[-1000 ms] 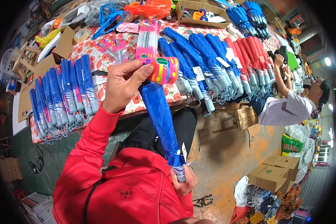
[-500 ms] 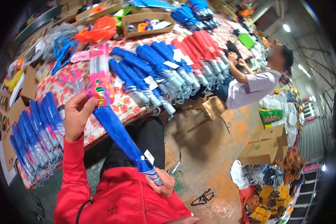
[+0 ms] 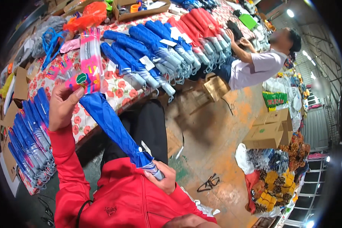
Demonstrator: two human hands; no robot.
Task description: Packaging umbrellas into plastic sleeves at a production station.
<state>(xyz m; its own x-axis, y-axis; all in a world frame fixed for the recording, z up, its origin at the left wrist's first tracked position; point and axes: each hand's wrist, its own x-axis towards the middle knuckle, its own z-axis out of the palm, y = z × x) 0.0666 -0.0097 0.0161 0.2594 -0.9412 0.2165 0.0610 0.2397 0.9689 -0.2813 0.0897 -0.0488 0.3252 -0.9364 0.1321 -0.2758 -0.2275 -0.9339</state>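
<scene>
**Folded blue umbrella held at both ends, pink sleeve at its tip**

Compared with the picture one second earlier, the view had swung and the folded blue umbrella [image 3: 116,127] lay at a steeper slant across the lap, its handle end lower and closer to the red jacket [image 3: 121,197]. The pink printed sleeve [image 3: 88,62] remained at the upper tip; it appeared not yet drawn down over the cloth, so the covering was judged barely begun.

The left hand [image 3: 62,106] was closed around the umbrella's upper end, fingers [image 3: 74,95] pinching the sleeve's mouth against the tip. The right hand [image 3: 164,180] gripped the handle end, fingers wrapped beneath it. The umbrella spanned between both hands, clear of the counter [image 3: 117,91] with its flowered cloth.

Rows of folded blue umbrellas [image 3: 155,49] and red umbrellas [image 3: 201,22] lay on the counter. Another person [image 3: 254,62] worked at its far end.
</scene>
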